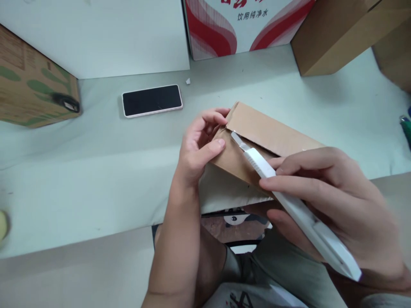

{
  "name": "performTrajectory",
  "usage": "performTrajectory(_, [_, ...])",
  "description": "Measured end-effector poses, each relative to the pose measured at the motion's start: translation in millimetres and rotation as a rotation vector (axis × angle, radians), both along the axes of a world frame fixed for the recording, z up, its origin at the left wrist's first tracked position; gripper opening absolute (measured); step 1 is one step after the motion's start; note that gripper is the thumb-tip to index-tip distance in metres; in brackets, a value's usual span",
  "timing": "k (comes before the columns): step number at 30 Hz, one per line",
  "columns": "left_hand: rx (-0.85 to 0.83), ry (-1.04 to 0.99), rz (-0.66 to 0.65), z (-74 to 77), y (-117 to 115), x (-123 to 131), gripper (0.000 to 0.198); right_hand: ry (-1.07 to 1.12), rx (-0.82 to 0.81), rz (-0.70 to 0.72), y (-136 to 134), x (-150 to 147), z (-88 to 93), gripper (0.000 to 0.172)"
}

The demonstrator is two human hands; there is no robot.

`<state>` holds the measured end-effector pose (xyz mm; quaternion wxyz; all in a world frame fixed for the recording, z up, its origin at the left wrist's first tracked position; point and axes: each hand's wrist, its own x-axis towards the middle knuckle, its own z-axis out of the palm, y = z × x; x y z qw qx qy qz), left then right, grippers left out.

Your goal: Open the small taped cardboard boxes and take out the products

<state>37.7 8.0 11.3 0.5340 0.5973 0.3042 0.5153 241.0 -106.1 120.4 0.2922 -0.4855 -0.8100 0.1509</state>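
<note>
A small brown cardboard box (pixel 272 128) lies tilted at the table's front edge, with a dark gap along the edge of its top flap. My left hand (pixel 201 143) grips the box's left end, thumb on the near face and fingers curled at the far corner. In my right hand (pixel 334 192) is a white utility knife (pixel 298 211), its handle slanting down to the right. The short blade is out, and its tip is at the gap near the left end of the box. Whether the tip touches the cardboard I cannot tell.
A phone (pixel 152 101) lies screen up on the pale green tablecloth (pixel 96 171), left of the box. Behind stand a white panel (pixel 112 38), a red and white carton (pixel 250 30) and a brown carton (pixel 334 38). A printed carton (pixel 35 81) is at far left.
</note>
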Motion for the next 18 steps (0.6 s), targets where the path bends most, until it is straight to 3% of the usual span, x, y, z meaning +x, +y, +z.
performTrajectory(9, [-0.011, -0.006, -0.060, 0.6, -1.0, -1.1, 0.059, -0.025, 0.039, 0.030, 3.2, 0.3, -3.3, 0.031])
performTrajectory(18, [-0.026, -0.010, -0.078, 0.9, -0.9, -1.7, 0.059, 0.017, 0.031, -0.040, -2.6, -1.1, -8.9, 0.045])
